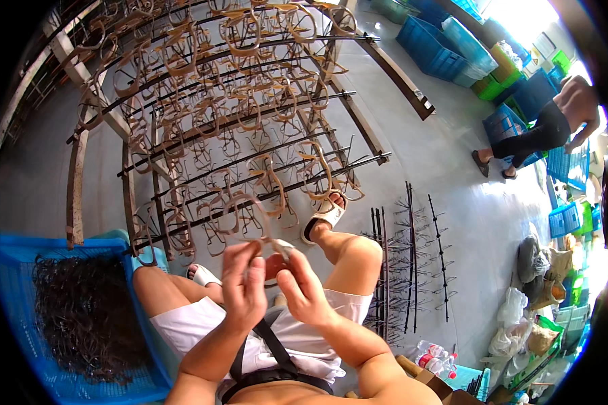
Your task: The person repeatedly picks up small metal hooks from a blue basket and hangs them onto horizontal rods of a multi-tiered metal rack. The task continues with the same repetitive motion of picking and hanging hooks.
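Note:
Both hands meet above my lap. My left hand and my right hand hold one looped brown piece between thumbs and fingers; its loop rises beyond the fingertips, against the rack. What it is made of I cannot tell. Just past the hands stands a rack of dark metal rods on a worn frame, with many similar curved brown pieces hanging from the rods. Left of my knee, a blue plastic crate holds a tangled heap of thin dark pieces.
Dark rods with thin wire prongs lie on the floor at the right. Plastic bottles are near a turquoise basket. Plastic bags lie farther right. A person bends among blue crates at the upper right.

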`<state>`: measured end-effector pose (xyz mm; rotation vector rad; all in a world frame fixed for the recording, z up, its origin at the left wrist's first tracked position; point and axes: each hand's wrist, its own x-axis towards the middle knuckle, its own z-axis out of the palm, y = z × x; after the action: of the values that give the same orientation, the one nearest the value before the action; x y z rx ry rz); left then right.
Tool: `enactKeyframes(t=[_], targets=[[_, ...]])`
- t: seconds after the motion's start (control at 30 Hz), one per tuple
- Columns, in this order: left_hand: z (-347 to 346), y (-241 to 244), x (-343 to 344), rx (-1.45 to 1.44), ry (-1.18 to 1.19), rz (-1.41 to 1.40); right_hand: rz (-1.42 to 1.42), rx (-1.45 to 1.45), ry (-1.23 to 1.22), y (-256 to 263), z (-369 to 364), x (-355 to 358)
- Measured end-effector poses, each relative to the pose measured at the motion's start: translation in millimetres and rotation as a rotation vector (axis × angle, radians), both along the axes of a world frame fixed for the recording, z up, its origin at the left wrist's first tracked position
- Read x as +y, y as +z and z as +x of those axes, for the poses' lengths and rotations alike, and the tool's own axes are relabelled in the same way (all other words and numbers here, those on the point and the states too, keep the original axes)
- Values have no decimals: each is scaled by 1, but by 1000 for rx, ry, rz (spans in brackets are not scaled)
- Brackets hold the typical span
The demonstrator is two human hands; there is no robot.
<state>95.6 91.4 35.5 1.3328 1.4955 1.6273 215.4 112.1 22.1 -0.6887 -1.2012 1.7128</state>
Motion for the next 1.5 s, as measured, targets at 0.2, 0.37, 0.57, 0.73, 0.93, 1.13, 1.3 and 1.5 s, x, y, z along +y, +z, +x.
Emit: enactKeyframes(t=[0.2, 0.37, 0.57, 0.73, 0.93, 1.13, 1.3, 1.5], targets=[[-37, 1, 18, 413, -4, 85, 87, -28, -774, 13, 59, 94], [-192, -41, -8, 502, 961, -177, -19, 120, -873, -39, 110, 204], [-228, -51, -27, -461, 626, -377, -199, 179, -748, -76, 84, 220], [-224, -57, -24, -501, 588, -338, -188, 244, -777, -72, 80, 222], [-229, -62, -27, -482, 542, -321, -184, 244, -825, -69, 75, 220], [-228, -69, -28, -539, 519, -248, -182, 268, -784, -68, 73, 219], [-228, -74, -26, -606, 517, -178, -125, 179, -732, -69, 75, 211], [-228, -71, -29, -614, 460, -185, -48, -66, -635, -71, 76, 197]])
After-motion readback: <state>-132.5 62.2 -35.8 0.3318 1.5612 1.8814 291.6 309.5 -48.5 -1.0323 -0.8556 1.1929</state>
